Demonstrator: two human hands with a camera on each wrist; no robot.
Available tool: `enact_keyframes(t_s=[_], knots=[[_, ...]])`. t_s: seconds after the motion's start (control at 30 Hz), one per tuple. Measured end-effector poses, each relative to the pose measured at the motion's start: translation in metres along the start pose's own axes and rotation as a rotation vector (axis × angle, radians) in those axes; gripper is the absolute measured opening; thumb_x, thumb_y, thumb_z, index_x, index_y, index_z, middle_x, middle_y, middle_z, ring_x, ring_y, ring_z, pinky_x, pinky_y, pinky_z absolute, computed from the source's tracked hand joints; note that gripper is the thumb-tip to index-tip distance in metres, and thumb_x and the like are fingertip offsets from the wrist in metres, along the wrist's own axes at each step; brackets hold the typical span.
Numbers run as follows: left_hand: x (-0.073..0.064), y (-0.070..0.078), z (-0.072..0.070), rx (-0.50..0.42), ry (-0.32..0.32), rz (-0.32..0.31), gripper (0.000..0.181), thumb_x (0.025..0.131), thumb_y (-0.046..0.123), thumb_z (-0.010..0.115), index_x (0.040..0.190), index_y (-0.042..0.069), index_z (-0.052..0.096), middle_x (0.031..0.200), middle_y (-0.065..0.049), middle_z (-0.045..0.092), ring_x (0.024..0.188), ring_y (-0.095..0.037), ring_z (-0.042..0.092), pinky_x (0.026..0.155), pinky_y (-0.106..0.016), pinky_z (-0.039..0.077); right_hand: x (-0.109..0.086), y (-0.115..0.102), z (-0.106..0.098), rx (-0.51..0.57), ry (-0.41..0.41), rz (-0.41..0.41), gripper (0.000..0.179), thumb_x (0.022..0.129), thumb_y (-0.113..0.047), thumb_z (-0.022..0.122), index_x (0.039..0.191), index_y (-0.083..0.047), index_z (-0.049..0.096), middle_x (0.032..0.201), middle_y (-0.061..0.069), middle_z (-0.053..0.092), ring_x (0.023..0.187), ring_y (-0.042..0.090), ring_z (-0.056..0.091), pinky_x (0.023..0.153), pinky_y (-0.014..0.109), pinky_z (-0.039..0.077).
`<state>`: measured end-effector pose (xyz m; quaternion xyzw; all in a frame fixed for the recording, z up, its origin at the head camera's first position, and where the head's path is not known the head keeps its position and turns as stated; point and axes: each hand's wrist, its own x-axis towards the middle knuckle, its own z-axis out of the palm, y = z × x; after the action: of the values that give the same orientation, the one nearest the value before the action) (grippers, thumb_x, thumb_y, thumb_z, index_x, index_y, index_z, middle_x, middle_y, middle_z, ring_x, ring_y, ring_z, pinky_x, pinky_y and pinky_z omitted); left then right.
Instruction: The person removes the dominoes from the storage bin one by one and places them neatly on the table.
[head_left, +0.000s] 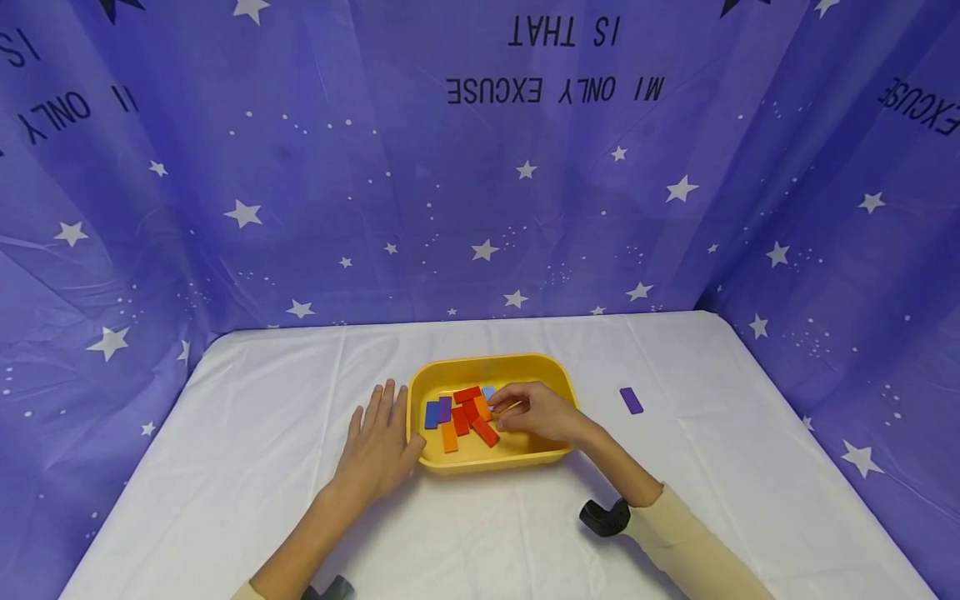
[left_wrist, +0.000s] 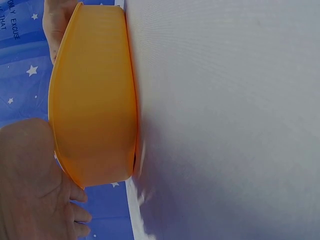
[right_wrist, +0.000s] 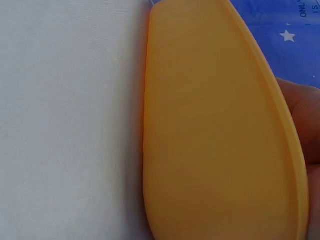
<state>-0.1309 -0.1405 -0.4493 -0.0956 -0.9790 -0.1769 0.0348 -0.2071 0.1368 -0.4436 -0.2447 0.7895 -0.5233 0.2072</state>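
Observation:
A yellow plastic bin (head_left: 517, 450) stands on the table and holds several small flat tiles: red tiles (head_left: 486, 432), orange tiles (head_left: 449, 437), a blue tile (head_left: 431, 415), a purple tile (head_left: 445, 408) and a light blue tile (head_left: 489, 393). My right hand (head_left: 543, 412) reaches over the right rim into it, fingers bent and thumb apart, fingertips right by the light blue and orange tiles. Nothing shows between them. My left hand (head_left: 378, 454) lies along the left rim with fingers straight, thumb at the near left corner. Both wrist views show mainly the bin's outer wall (left_wrist: 95, 95).
A lone purple tile (head_left: 632, 401) lies on the white tablecloth (head_left: 675, 358) right of the bin. Dark wrist mounts (head_left: 604, 518) sit under the forearms. A blue-purple curtain (head_left: 420, 208) with stars encloses the table at the back and sides.

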Motion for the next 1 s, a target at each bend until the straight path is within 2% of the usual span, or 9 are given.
enact_keyframes(t_s=[0.23,0.5,0.77,1.0], knots=[[-0.001,0.000,0.001,-0.011,-0.008,-0.004,0.072,0.096,0.029,0.051,0.153,-0.008,0.027,0.160,-0.027,0.019,0.148,-0.043,0.013,0.114,-0.064,0.012,0.009,0.002,0.007,-0.011,-0.024,0.070,0.030,0.087,-0.001,0.072,0.117,0.004,0.067,0.106,0.013,0.069,0.092,0.021,0.067,0.082,0.029,0.055],[0.000,-0.001,0.002,-0.006,-0.015,-0.003,0.073,0.096,0.029,0.052,0.154,-0.007,0.026,0.161,-0.027,0.018,0.148,-0.043,0.013,0.114,-0.064,0.013,0.016,0.003,0.016,-0.081,-0.028,0.141,0.028,0.084,-0.006,0.077,0.112,-0.003,0.070,0.098,0.005,0.066,0.087,0.019,0.061,0.078,0.028,0.052],[0.000,-0.001,0.001,-0.004,-0.012,-0.005,0.073,0.095,0.029,0.052,0.153,-0.008,0.027,0.160,-0.027,0.019,0.148,-0.043,0.013,0.114,-0.064,0.012,0.021,0.005,0.019,-0.190,-0.012,0.123,0.030,0.083,-0.005,0.078,0.111,-0.005,0.071,0.087,0.001,0.061,0.081,0.017,0.055,0.073,0.025,0.050],[0.001,-0.001,0.002,-0.014,-0.027,-0.012,0.074,0.096,0.029,0.052,0.154,-0.007,0.026,0.161,-0.026,0.017,0.148,-0.043,0.012,0.114,-0.064,0.012,0.023,0.004,0.021,-0.235,-0.010,0.116,0.029,0.080,-0.002,0.079,0.108,-0.007,0.073,0.081,0.001,0.057,0.076,0.016,0.052,0.068,0.025,0.047]])
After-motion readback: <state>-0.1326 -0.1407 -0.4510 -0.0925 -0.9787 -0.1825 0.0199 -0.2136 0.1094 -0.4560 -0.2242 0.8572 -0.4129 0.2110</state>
